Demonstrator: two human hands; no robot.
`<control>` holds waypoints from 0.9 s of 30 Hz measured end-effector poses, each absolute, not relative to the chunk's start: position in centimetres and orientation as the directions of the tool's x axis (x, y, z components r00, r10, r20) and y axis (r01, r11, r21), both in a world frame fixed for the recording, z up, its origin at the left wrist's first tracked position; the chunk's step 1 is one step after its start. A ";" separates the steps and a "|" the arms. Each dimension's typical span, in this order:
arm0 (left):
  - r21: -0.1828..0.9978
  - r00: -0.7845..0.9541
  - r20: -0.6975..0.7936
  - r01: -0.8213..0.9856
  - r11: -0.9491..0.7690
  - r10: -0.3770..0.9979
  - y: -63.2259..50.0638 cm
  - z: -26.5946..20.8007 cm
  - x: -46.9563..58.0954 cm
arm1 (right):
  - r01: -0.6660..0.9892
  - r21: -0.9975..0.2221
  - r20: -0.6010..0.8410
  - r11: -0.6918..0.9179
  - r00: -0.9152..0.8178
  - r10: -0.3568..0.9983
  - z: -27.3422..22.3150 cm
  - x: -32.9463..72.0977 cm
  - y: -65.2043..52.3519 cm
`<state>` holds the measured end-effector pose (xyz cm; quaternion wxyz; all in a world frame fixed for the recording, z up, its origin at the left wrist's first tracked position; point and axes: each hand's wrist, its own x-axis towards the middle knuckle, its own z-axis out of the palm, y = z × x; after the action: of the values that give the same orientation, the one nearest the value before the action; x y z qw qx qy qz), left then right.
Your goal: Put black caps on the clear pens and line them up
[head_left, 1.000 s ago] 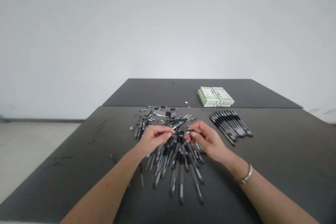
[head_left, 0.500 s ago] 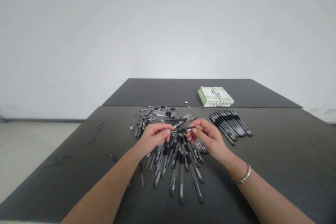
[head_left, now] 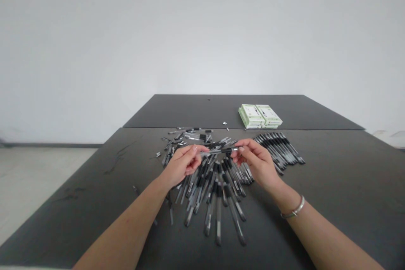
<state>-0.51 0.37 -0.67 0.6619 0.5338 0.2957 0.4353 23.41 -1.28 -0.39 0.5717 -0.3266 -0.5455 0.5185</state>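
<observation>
Pinching pen [head_left: 225, 150] with left fingers [head_left: 190, 154] and right fingers [head_left: 248, 155]; more pen exposed than before.

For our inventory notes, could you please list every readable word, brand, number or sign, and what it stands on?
No text can be read.
Stacked green-and-white cardboard boxes: printing too small and blurred to read.
Clear plastic pen with black grip, between left hand and right hand: nothing legible.
Heap of similar pens and pen row: too small to tell.

The pens [head_left: 218, 215] are clear with black grips [head_left: 227, 150]; the boxes [head_left: 252, 112], white and green; the bench [head_left: 335, 185], dark grey; the bracelet [head_left: 295, 213], silver.
</observation>
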 end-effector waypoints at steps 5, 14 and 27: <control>0.971 0.464 0.036 -0.227 0.079 0.885 0.4 -0.6 -0.4 | -0.245 -0.936 0.287 0.254 -0.111 0.951 -0.4 23.4 -1.1; 0.991 0.469 -0.018 -0.109 0.078 0.883 0.0 -0.6 0.5 | -0.196 -0.960 0.231 0.199 -0.157 0.960 -0.5 23.2 -1.2; 0.997 0.566 0.045 0.028 -0.073 0.823 -0.4 -1.0 1.0 | -0.343 -0.938 0.104 0.048 -0.146 0.984 -0.5 21.8 -1.4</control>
<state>1.04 -0.38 -0.96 0.5974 0.6526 0.3261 0.3329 21.82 -1.35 -0.54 0.5550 -0.3446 -0.4648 0.5977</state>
